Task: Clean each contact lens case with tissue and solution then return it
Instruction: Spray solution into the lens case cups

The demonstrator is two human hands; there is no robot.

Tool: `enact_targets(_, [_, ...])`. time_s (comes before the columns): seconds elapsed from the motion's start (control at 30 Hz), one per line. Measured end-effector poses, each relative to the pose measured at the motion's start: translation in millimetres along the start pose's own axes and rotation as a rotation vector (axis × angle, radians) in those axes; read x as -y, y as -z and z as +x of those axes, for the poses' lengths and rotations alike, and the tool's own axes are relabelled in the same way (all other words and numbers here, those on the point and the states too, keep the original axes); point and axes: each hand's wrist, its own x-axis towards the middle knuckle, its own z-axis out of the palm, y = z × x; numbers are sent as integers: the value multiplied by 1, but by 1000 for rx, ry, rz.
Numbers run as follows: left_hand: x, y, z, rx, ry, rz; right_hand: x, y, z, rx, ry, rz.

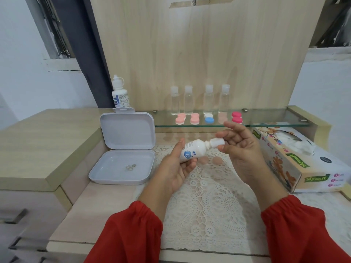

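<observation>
White solution bottle [193,150] lies tilted btwn both hands, above the lace mat [205,205], nozzle end to the right. Left hand [177,168] grips the bottle body w/ thumb up along its far-left side. Right hand [240,149] pinches the bottle's cap [218,142] btwn thumb and fingers, index finger sticking up.

On the mat just below the bottle: two peach caps [210,160] and a clear lens case base [212,172], faint and hard to make out.

Far side, on the glass shelf [266,121]: a row of lens cases [209,118] — pink ones at left, a white/blue one, a pale one, a hot-pink one at right. Behind them stand four clear small bottles [200,100].

Left of the mat: open white plastic box [123,149], lid upright, w/ small rings [131,167] inside. A second solution bottle [120,93] stands behind it. Tissue box [296,160] sits to the right, near the right hand, tissue poking from the top.
</observation>
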Motion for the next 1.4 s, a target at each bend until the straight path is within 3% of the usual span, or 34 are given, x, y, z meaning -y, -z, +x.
enact_targets(0.13, [-1,1,1,-48,4,-4,4,0,-1,-1,14,3])
enact_targets(0.23, [-4,3,2,-98,-19,-59,7,5,2,-97,5,-58])
enact_targets(0.37, [-6,5,2,-130,-44,-114,-5,17,2,-267,-152,-535])
enact_targets(0.47, [-7,6,1,-117,-59,-180,-14,22,0,-206,-282,-855])
enact_targets(0.6, [-9,9,0,-52,-77,-275,-14,23,-1,-161,-281,-964])
enact_targets(0.73, [-12,10,0,19,-87,-330,-1,22,-8,-191,-167,-1022])
enact_targets(0.83, [-13,9,-1,11,-138,-341,7,18,-16,-64,-297,-965])
enact_targets(0.93, [-12,8,2,-45,-168,-363,3,15,-19,156,-455,-1176])
enact_targets(1.0, [-11,8,3,-76,-161,-368,1,14,-17,233,-453,-1253])
enact_targets(1.07, [-11,10,3,-89,-129,-381,0,14,-17,226,-427,-1240])
enact_targets(1.2, [-11,12,1,-86,-70,-395,-3,12,-17,25,-388,-1047])
enact_targets(1.4, [-9,6,1,-59,-133,-260,-4,6,-16,-101,-350,-824])
